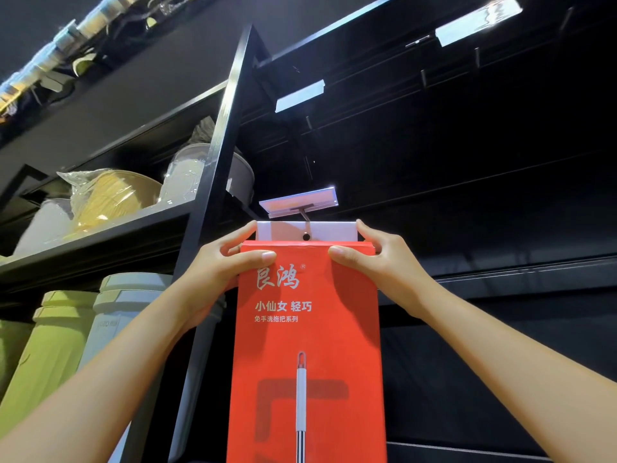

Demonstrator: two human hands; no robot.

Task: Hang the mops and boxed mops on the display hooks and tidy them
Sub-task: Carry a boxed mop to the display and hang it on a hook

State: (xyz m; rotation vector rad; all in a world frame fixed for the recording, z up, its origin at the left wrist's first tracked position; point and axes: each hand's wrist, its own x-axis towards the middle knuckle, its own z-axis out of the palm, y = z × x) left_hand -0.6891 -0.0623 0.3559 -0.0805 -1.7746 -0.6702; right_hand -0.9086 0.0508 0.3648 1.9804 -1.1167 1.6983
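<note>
Boxed mop (pixel 307 345), marked 良鸿 小仙女 轻巧, is held upright, top corners pinched by left hand (pixel 217 265) and right hand (pixel 377 259), apparently below a hook (pixel 303 213).

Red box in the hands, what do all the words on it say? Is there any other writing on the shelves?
"良鸿" with a tiny ®: big pale characters near the top of the red mop box.
"小仙女 轻巧": white, under the brand name.
"免手洗拖把系列": smaller white line below that.
Pale grey container: faint print, too blurred to read.
Price-tag holder above the box: only glare, nothing readable.
</note>
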